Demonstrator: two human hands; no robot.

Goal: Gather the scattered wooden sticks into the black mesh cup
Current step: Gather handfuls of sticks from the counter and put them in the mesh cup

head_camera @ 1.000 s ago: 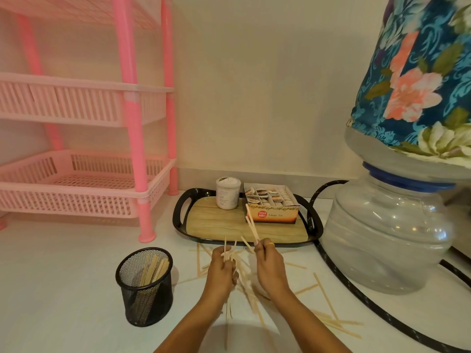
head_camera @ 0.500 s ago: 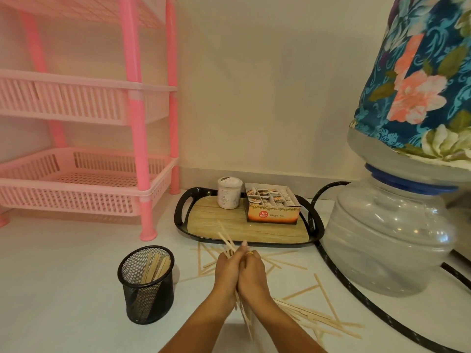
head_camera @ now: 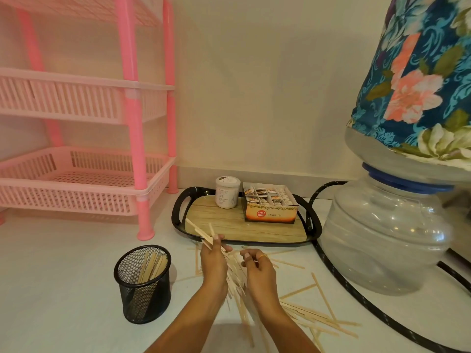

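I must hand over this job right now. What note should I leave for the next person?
Left hand grips a bundle of sticks.
Right hand is curled beside the bundle; whether it holds a stick is unclear.
Black mesh cup stands upright to the left, a few sticks inside.
To do: put the bundle in the cup, then collect the loose sticks.

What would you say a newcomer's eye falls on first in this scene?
Centre front, the left hand grips a bundle of wooden sticks, the right hand close beside it, with loose sticks strewn to the right. The black mesh cup, already holding some sticks, stands left of the hands. Behind, a pink plastic rack fills the left and a floral-covered water bottle looms on the right.
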